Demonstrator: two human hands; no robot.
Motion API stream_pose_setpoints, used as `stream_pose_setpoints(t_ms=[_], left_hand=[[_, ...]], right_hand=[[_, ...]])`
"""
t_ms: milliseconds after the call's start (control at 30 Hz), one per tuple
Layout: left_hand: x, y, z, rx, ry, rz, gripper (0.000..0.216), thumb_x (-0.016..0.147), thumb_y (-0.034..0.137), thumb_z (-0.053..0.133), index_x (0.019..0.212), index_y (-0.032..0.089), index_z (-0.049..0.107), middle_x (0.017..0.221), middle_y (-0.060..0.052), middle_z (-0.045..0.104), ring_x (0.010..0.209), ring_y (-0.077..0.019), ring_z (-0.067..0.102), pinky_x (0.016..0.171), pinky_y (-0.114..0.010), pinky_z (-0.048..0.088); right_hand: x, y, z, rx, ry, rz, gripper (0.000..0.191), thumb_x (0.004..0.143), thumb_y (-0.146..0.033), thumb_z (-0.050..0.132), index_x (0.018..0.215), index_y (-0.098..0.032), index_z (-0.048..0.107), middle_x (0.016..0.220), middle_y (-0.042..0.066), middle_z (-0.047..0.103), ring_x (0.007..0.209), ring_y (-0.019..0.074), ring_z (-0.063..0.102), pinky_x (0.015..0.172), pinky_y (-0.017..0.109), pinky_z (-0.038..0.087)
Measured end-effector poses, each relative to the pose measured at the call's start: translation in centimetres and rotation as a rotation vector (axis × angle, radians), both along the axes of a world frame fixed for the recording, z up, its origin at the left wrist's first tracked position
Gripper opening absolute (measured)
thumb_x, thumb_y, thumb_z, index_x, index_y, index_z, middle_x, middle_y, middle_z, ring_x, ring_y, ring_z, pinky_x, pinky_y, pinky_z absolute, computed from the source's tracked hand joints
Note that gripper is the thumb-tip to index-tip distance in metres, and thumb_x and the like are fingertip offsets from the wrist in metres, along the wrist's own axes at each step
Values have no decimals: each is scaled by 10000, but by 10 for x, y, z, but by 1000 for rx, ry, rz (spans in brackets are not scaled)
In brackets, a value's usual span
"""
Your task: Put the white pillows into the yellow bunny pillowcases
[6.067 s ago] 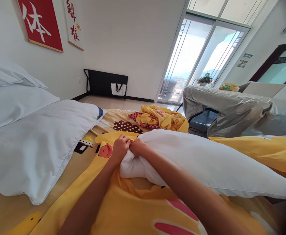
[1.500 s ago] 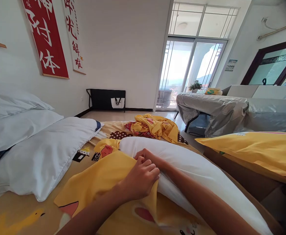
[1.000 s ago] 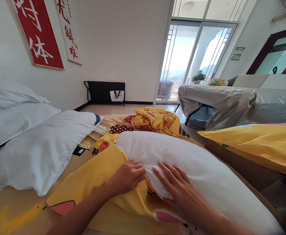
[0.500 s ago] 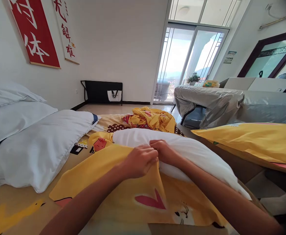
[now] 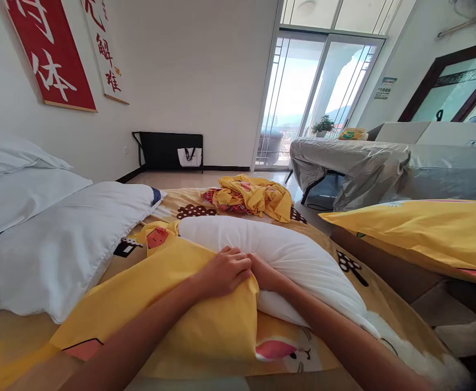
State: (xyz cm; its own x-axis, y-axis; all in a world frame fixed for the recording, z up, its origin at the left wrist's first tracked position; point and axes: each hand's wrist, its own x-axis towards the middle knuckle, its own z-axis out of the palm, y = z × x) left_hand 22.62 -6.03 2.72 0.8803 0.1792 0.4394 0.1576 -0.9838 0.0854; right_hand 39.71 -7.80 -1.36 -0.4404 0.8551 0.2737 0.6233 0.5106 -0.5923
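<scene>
Both hands meet at the edge of a yellow pillowcase (image 5: pixel 217 320) printed with cartoon animals. My left hand (image 5: pixel 226 271) is closed on the cloth, its fingers curled over the edge. Against it, my right hand (image 5: pixel 264 271) is closed at the same edge, its fingertips partly hidden by the left hand and the fabric. Partly covered by the pillowcase is a white pillow (image 5: pixel 290 239), whose bare part bulges beyond the hands and under the right forearm.
White pillows (image 5: pixel 54 250) are piled at the left on the patterned bedsheet (image 5: pixel 384 304). A bunched yellow cloth (image 5: pixel 258 195) lies at the bed's far end. Another yellow-covered pillow (image 5: pixel 425 233) is on the right, before a plastic-covered table (image 5: pixel 351 163).
Both hands have moved slightly left and down with the pillowcase edge. The cloth now folds over more, and the white pillow has shifted a little left. The view has tilted slightly.
</scene>
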Motion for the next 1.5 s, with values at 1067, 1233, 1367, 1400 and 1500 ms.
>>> stream_pose_setpoints(t_ms=[1067, 1233, 1367, 1400, 1500], left_hand=[[13, 12, -30, -387, -702, -11, 192, 929, 195, 448, 762, 186, 543, 770, -31, 571, 763, -147, 509, 721, -278, 424], [22, 7, -55, -434, -619, -7, 203, 917, 208, 461, 735, 186, 549, 752, -32, 583, 756, -152, 505, 735, -287, 419], [10, 9, -57, -565, -490, 19, 210, 909, 233, 473, 737, 180, 583, 773, -35, 604, 790, -156, 529, 756, -280, 429], [2, 9, -57, -607, -448, 25, 209, 907, 245, 479, 751, 180, 601, 792, -36, 618, 807, -158, 541, 768, -279, 430], [-32, 4, -61, -764, -327, 34, 194, 893, 297, 508, 844, 183, 657, 893, -43, 667, 865, -165, 580, 810, -275, 431]], right_hand=[[-12, -19, 54, 138, -679, -547, 248, 830, -203, 470, 908, -228, 705, 888, 60, 728, 751, 185, 634, 584, 258, 306], [-15, 14, 3, -29, -645, -460, 249, 830, -228, 517, 665, -171, 695, 767, 96, 728, 622, 167, 594, 541, 256, 317], [11, 15, 10, 21, -535, -347, 183, 790, -245, 554, 811, -207, 732, 867, 50, 734, 770, 172, 633, 647, 237, 366], [17, 12, 12, 40, -486, -316, 212, 788, -235, 544, 878, -227, 736, 901, 36, 732, 813, 172, 640, 673, 233, 373], [23, 0, 9, 71, -424, -281, 314, 758, -212, 541, 1011, -264, 720, 932, 28, 723, 877, 193, 646, 701, 243, 384]])
